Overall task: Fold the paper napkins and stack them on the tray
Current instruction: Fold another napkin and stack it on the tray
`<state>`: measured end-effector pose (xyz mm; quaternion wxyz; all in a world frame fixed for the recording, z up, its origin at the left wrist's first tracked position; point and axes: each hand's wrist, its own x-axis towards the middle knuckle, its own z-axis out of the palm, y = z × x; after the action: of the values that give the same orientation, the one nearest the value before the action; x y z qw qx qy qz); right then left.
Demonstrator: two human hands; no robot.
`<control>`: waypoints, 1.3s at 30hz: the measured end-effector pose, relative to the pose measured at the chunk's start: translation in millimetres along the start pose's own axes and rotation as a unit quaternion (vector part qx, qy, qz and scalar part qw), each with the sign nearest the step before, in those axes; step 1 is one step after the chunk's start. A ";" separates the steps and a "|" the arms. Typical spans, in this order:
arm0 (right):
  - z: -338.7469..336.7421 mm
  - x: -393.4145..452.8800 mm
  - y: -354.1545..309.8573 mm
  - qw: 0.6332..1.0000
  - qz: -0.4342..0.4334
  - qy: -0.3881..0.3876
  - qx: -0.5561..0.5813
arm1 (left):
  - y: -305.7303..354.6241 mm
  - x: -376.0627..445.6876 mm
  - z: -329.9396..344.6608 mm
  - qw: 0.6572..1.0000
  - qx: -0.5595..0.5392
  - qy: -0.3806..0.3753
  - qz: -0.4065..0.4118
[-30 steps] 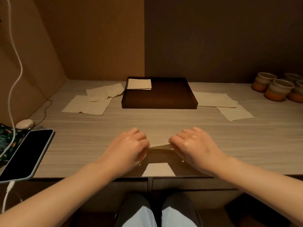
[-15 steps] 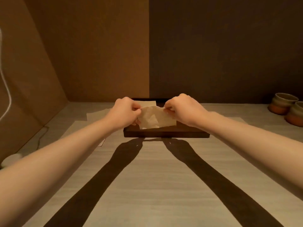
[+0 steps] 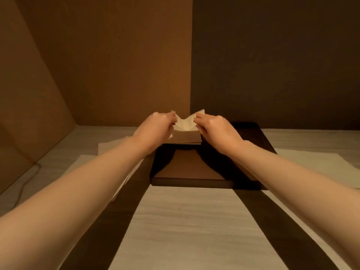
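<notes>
A dark brown tray [image 3: 191, 181] lies on the pale wooden table. Both arms are stretched out over it. My left hand [image 3: 155, 126] and my right hand [image 3: 216, 129] each pinch one side of a folded cream napkin [image 3: 185, 123], which sags between them above the tray's far left corner. Directly under it, a folded napkin [image 3: 187, 137] rests in that corner of the tray. My forearms cast dark shadows across the tray and table.
Unfolded napkins lie flat on the table to the left of the tray [image 3: 109, 151] and to its right [image 3: 319, 162]. A thin cable [image 3: 23, 184] runs along the left wall. Brown walls close the back and left.
Both hands lifted the folded napkin from the near table edge and carried it forward over the tray's far left corner. The view tilted up, so the phone and cups left the frame.
</notes>
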<state>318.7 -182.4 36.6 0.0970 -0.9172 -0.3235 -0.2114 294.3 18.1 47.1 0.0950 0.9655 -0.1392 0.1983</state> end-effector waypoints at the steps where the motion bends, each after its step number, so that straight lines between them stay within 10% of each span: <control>1: 12.4 0.0 1.9 1.000 0.006 -0.020 -0.002 | -7.0 0.7 11.3 0.999 0.021 -0.027 -0.007; 13: 65.5 -5.7 5.6 0.991 0.058 -0.113 0.033 | -17.3 9.7 55.1 0.967 0.158 -0.198 -0.029; 28: 56.7 -2.7 2.0 0.992 0.084 -0.080 0.052 | -20.7 6.9 52.0 0.985 0.157 -0.076 0.013; 39: 63.5 -0.8 4.7 0.987 0.097 -0.105 0.073 | -10.6 11.9 46.8 0.961 0.229 -0.157 -0.015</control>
<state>341.7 -166.5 -20.6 0.1495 -0.9518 -0.2560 -0.0789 324.8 14.2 8.3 -0.1484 0.9825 -0.0890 0.0693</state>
